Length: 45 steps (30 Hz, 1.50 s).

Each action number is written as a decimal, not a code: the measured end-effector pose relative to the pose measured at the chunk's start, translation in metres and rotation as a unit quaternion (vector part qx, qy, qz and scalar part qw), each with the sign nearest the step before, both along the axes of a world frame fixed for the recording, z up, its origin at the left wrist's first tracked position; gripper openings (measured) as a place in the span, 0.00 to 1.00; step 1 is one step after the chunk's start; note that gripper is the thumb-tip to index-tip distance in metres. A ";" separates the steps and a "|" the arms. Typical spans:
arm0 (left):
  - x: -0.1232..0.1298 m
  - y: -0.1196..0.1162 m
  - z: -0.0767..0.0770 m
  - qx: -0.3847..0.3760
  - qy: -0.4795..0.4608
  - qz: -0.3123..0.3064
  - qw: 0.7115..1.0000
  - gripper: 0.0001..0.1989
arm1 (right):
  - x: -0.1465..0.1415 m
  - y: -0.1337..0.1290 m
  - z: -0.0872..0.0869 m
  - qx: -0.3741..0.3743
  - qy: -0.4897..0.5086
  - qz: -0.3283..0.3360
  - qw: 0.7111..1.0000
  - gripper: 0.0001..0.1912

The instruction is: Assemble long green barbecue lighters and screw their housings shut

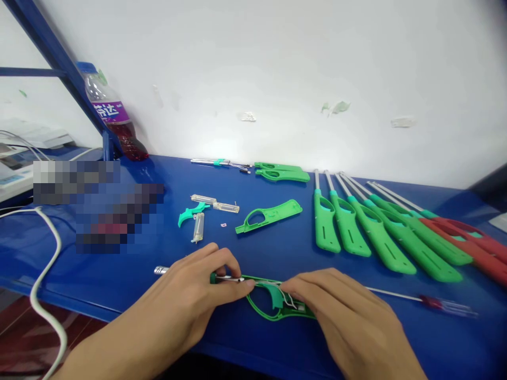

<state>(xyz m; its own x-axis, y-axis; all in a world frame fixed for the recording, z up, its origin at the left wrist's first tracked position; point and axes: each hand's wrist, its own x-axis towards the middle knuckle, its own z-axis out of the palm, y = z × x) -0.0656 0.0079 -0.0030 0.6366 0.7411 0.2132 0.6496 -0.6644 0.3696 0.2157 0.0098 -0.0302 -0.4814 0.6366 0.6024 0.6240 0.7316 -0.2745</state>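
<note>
An opened green gas lighter (273, 316) lies in front of me, its teal trigger (274, 293) and thin wires (291, 301) exposed in the half shell. My left hand (194, 285) is closed around the front of this lighter, thumb and forefinger pinching where the metal tube (160, 270) meets the shell. Over the handle end, my right hand (344, 309) is closed, its fingertips at the wires and the shell's edge. Exactly what those fingertips pinch is hidden. A loose green half shell (277, 212) rests beyond my hands.
Clear fuel tanks (198, 228) and a teal trigger (190, 212) lie back left. Several assembled green lighters (380, 237) and red ones (467, 248) are at right, near a screwdriver (447, 305). A drink bottle (114, 116) leans at left; a white cable (49, 269) crosses the blue table's edge.
</note>
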 end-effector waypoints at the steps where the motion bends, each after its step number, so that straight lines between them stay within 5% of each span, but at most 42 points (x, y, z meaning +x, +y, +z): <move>1: 0.000 0.000 0.000 -0.001 0.003 0.000 1.000 0.35 | 0.000 0.000 0.000 -0.002 -0.001 -0.003 1.000 0.22; 33: 0.003 -0.002 -0.001 0.030 0.042 0.004 0.999 0.36 | -0.003 -0.006 -0.013 0.010 -0.009 -0.034 0.999 0.21; 45: 0.003 -0.001 -0.002 0.017 0.048 0.007 0.999 0.35 | -0.004 -0.004 -0.005 0.026 -0.042 -0.055 0.997 0.24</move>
